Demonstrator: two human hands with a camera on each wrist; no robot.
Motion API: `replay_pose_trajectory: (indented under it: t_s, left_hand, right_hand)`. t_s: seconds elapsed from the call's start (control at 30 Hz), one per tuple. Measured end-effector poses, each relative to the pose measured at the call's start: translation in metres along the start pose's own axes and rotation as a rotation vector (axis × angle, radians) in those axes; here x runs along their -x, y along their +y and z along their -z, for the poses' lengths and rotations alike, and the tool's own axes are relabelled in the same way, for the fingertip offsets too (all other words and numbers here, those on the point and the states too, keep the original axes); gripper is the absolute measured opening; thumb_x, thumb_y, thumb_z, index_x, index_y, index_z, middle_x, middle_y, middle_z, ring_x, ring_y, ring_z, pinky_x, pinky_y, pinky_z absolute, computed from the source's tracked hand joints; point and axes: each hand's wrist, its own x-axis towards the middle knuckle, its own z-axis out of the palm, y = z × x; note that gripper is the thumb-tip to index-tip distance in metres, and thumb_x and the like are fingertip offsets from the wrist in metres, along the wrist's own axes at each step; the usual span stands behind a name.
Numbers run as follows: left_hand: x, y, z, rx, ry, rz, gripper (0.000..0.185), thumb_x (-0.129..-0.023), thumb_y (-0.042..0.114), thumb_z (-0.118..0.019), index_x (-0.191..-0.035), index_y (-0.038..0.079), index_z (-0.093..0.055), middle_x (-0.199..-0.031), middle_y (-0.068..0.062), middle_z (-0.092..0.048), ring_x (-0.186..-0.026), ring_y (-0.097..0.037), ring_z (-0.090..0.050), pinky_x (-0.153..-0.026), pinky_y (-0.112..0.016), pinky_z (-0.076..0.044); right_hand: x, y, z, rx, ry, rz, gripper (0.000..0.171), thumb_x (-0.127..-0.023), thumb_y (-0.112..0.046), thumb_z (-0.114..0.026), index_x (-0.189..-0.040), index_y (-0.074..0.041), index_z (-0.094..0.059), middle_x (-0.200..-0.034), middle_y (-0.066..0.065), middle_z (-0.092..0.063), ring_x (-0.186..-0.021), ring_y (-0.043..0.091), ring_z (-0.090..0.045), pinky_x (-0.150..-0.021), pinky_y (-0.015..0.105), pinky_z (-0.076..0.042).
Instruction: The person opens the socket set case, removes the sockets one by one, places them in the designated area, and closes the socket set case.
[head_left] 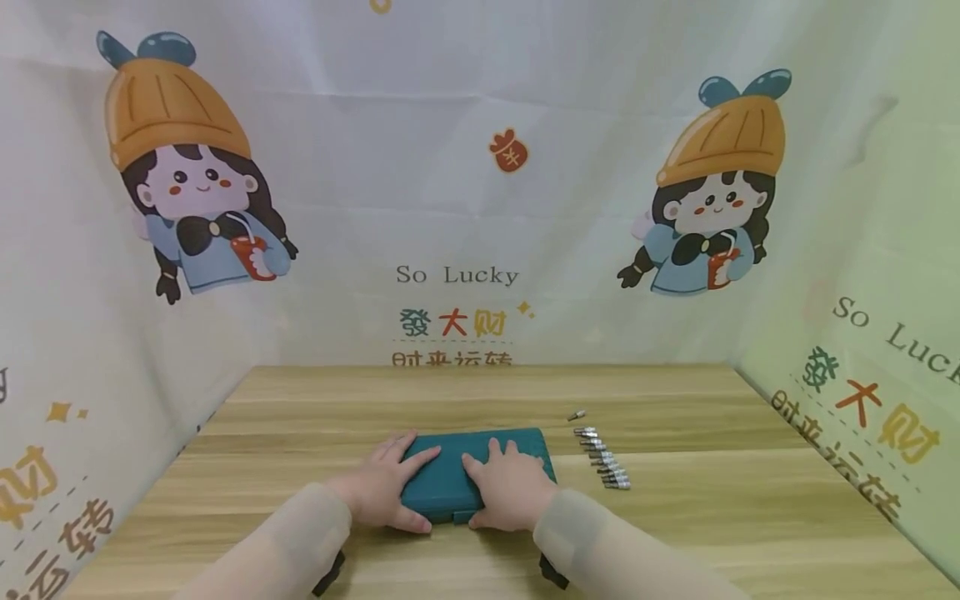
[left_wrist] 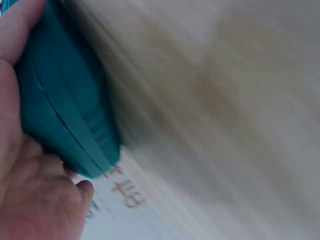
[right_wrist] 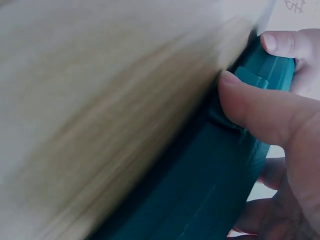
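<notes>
A closed teal plastic case [head_left: 450,475] lies flat on the wooden table, its latch [right_wrist: 250,77] on the side facing me. My left hand [head_left: 378,485] grips the left end, thumb at the front edge and fingers reaching over the lid and far corner. Across the right part of the lid spreads my right hand [head_left: 516,487]; its thumb [right_wrist: 245,102] presses at the front beside the latch while the fingers rest on top. To the right of the case lie several small metal socket bits [head_left: 609,469] in a slanting row, with one bit [head_left: 577,415] apart behind them.
The wooden table [head_left: 712,517] reaches back to a printed cloth backdrop [head_left: 450,183], which also hangs along both sides. Dark straps [head_left: 553,572] show below the wrists.
</notes>
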Motion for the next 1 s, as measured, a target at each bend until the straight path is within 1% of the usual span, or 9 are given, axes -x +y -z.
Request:
replay_pose_trajectory:
  t_s: [0.1,0.17,0.3,0.4,0.63,0.8,1.0]
  left_hand:
    - [-0.003,0.009,0.002,-0.084,0.006,-0.008,0.104,-0.072,0.071,-0.067,-0.154,0.022,-0.026,-0.158,-0.019,-0.013,-0.143,-0.039,-0.015,-0.108,-0.056,-0.027]
    - [-0.005,0.013,0.002,-0.113,0.006,-0.013,0.106,-0.072,0.074,-0.065,-0.154,0.020,-0.024,-0.158,-0.020,-0.013,-0.144,-0.038,-0.015,-0.110,-0.055,-0.024]
    - [-0.007,0.020,0.001,-0.155,0.003,-0.017,0.105,-0.073,0.075,-0.062,-0.155,0.023,-0.023,-0.157,-0.022,-0.012,-0.144,-0.039,-0.014,-0.112,-0.054,-0.020]
    - [-0.006,0.021,0.000,-0.177,0.011,-0.030,0.101,-0.075,0.074,-0.061,-0.154,0.025,-0.025,-0.157,-0.024,-0.013,-0.143,-0.040,-0.016,-0.110,-0.055,-0.023]
    - [-0.004,0.018,0.001,-0.172,0.019,-0.047,0.097,-0.076,0.073,-0.061,-0.154,0.027,-0.026,-0.156,-0.025,-0.013,-0.142,-0.043,-0.016,-0.110,-0.056,-0.023]
    - [-0.005,0.017,0.002,-0.156,0.012,-0.050,0.096,-0.077,0.073,-0.061,-0.154,0.028,-0.026,-0.157,-0.024,-0.013,-0.143,-0.041,-0.015,-0.110,-0.056,-0.023]
    - [-0.005,0.014,-0.001,-0.138,0.009,-0.072,0.095,-0.077,0.073,-0.061,-0.154,0.028,-0.027,-0.156,-0.024,-0.013,-0.142,-0.042,-0.015,-0.109,-0.057,-0.024]
  right_hand:
    - [-0.001,0.000,0.000,0.001,0.008,-0.009,0.083,-0.077,-0.061,-0.071,-0.147,-0.027,-0.042,-0.144,0.020,-0.043,-0.128,0.044,-0.042,-0.082,0.062,-0.048]
    - [-0.002,-0.001,0.000,0.000,0.007,-0.013,0.083,-0.077,-0.061,-0.071,-0.147,-0.027,-0.043,-0.144,0.020,-0.043,-0.128,0.044,-0.043,-0.082,0.062,-0.047]
    - [-0.003,-0.001,-0.001,0.008,0.001,-0.002,0.081,-0.077,-0.060,-0.071,-0.146,-0.027,-0.044,-0.143,0.020,-0.045,-0.127,0.044,-0.045,-0.080,0.063,-0.048]
    - [-0.004,-0.002,0.000,0.028,0.003,0.010,0.080,-0.077,-0.060,-0.071,-0.145,-0.027,-0.045,-0.142,0.021,-0.046,-0.125,0.044,-0.046,-0.077,0.063,-0.049]
    - [-0.005,-0.004,0.002,0.063,0.010,0.044,0.078,-0.079,-0.059,-0.070,-0.144,-0.025,-0.046,-0.140,0.022,-0.048,-0.122,0.045,-0.048,-0.072,0.063,-0.050]
    - [-0.007,-0.002,0.003,0.093,0.016,0.083,0.076,-0.079,-0.058,-0.070,-0.143,-0.023,-0.048,-0.137,0.023,-0.051,-0.119,0.045,-0.052,-0.069,0.058,-0.053]
    - [-0.009,0.000,0.003,0.078,0.001,0.122,0.074,-0.079,-0.054,-0.072,-0.142,-0.020,-0.050,-0.134,0.024,-0.053,-0.116,0.046,-0.054,-0.071,0.054,-0.054]
